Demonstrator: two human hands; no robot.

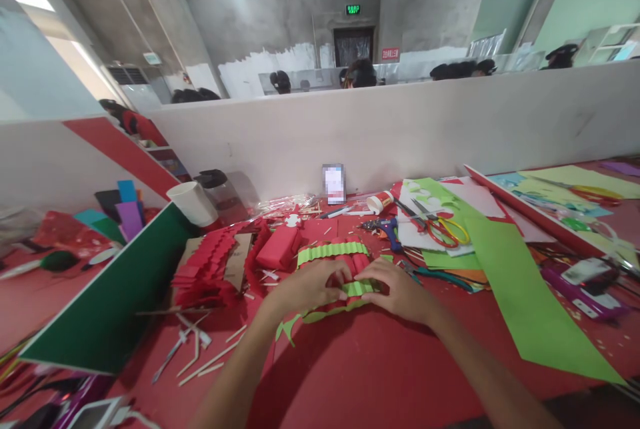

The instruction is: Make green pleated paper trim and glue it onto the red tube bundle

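Observation:
In the middle of the red table lies a row of red paper rolls banded with wavy light-green paper strips. My left hand comes in from the left, its fingers curled onto the nearer green strip. From the right, my right hand pinches the other end of that same strip. The two hands are close together over the rolls, and the strip runs between their fingertips. A loose cut piece of green paper pokes out at the near left edge of the rolls.
Left of the rolls sit a red block and red crepe paper strips on cardboard. Behind on the right lie a blue glue gun, scissors and pliers. Green paper covers the right side; a green board stands left.

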